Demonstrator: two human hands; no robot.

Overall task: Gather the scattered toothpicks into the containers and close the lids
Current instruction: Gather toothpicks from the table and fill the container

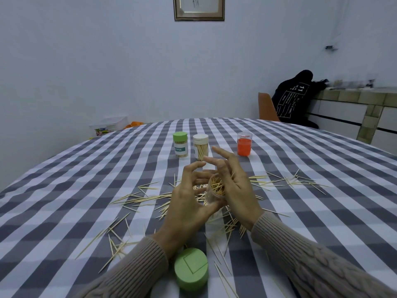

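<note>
Peering past the two hands, I can see only part of the clear container (215, 190) held between them above the surface (64, 190): its open mouth shows, packed with pale toothpick ends, while its lower body is blocked by the palms. The left hand (189, 203) takes it in a narrow grip, thumb curled under the base, the fingers arched and spread above. The right hand (235, 186) lies along the container's far side; its fingers stand nearly straight and splayed, and whether the thumb presses the wall I cannot tell.

Thin, pointed wooden toothpicks (137, 198) lie strewn over the grey-and-white checked cloth, on both sides of the hands and under the wrists, some cut off at the lower edge. A smooth, round green lid (191, 268) with a square outline on top rests near the left sleeve (137, 267), which is ribbed knit; the right sleeve (318, 261) is cable-knit.

Farther back stand three upright cylinders: a green-capped jar (180, 144) with a partly readable label, a white-capped jar (200, 147) just beside it, its base hidden by fingertips, and an orange container (244, 144) apart to the right.
</note>
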